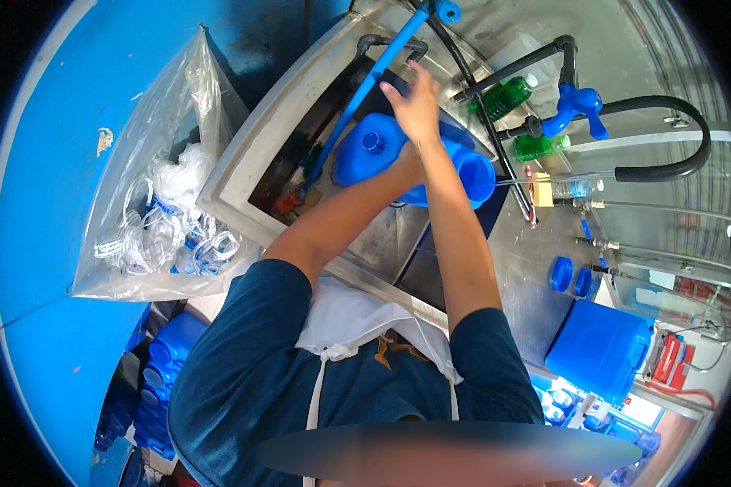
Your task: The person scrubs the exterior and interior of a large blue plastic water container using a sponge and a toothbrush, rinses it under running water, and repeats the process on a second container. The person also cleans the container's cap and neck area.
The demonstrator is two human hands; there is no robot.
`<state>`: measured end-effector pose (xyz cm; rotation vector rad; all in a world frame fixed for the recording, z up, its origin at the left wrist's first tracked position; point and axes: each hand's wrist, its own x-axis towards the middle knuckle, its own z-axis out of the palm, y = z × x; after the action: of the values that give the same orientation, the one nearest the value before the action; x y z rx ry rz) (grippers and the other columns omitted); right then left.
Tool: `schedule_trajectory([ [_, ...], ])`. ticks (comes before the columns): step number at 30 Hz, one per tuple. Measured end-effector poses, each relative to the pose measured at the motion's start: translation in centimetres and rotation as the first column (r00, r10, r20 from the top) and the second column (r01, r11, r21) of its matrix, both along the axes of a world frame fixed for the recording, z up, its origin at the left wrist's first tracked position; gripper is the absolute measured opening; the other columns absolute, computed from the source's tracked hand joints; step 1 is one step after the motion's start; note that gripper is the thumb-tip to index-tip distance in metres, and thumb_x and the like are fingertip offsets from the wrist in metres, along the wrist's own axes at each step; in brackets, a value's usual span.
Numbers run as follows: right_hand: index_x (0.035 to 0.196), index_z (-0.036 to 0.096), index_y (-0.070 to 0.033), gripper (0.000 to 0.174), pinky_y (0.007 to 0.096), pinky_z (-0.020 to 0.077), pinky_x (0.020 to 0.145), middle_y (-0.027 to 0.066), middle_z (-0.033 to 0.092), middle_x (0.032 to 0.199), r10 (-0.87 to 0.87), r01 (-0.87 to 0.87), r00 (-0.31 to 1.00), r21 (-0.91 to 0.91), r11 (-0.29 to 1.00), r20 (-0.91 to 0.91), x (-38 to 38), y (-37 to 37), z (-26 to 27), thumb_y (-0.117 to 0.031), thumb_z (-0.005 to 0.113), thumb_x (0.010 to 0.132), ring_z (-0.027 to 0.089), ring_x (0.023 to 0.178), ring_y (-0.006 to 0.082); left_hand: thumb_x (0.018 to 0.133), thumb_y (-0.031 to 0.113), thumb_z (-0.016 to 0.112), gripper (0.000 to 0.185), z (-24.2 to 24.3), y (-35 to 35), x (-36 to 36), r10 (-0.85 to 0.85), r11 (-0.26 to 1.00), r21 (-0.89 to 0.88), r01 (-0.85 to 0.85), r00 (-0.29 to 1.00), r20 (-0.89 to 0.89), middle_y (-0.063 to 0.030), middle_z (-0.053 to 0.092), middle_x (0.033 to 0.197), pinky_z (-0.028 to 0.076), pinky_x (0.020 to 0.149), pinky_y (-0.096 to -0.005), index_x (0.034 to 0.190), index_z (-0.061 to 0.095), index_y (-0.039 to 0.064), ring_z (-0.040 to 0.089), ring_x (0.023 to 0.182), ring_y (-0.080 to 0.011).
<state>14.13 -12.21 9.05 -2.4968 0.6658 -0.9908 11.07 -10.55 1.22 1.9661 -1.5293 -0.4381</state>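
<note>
My right hand [418, 103] is raised over the sink [365, 243], fingers apart with nothing in it. Beneath my right wrist passes my left hand [409, 162], mostly hidden, beside a capped blue plastic jug [368, 149]; I cannot tell whether it grips anything. To the right of the jug, a blue plastic vessel [476, 176] has its round mouth facing right. A thin stream of water runs from the black hose [658, 173] to that mouth. Slanting across the sink's left side is a long blue pipe [365, 85].
A blue-handled tap [575, 109] and black pipes [463, 67] stand over the sink. Green bottles [539, 146], a yellow sponge [543, 191], blue lids [561, 274] and a blue jerrycan [603, 350] are on the right. A clear plastic bag [164, 225] of wrappers hangs left.
</note>
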Motion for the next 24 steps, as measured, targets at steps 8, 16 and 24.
schedule_trajectory([
  [8,0.105,0.058,-0.006,0.024,0.0368,0.0499,0.078,0.0094,0.065,0.091,-0.136,-0.023,0.99,1.0,0.017,0.025,-15.7,1.7,-6.5,-0.023,0.056,0.089,0.062,0.084,0.0212,0.068,0.016,0.064,0.026,2.4,2.3,2.4,-0.058,0.998,0.022,0.054,0.913,0.404,-0.0153,0.068,0.081,0.046,0.082,-0.043,0.09,0.065,0.003,0.067,0.077,-0.0326],
  [16,0.109,0.056,-0.005,0.031,0.0413,0.0427,0.096,0.0095,0.061,0.11,-0.57,-0.725,0.622,0.67,-0.161,0.537,-13.4,2.7,-8.6,-0.019,0.06,0.081,0.057,0.106,0.0251,0.07,0.004,0.06,0.01,7.4,6.4,1.3,-0.097,0.995,-0.036,0.098,0.995,0.032,-0.0194,0.065,0.08,0.05,0.069,-0.0435,0.079,0.06,0.0,0.065,0.077,-0.0358],
  [24,0.097,0.053,-0.001,0.026,0.0451,0.0437,0.093,0.0125,0.059,0.091,-0.568,-0.689,0.617,0.723,-0.055,0.545,-19.4,1.8,-0.4,-0.012,0.056,0.073,0.057,0.092,0.031,0.082,0.019,0.055,0.017,5.8,7.7,12.5,0.338,0.928,-0.098,-0.359,0.924,-0.179,-0.0161,0.067,0.084,0.05,0.07,-0.041,0.085,0.064,0.004,0.065,0.081,-0.0335],
])
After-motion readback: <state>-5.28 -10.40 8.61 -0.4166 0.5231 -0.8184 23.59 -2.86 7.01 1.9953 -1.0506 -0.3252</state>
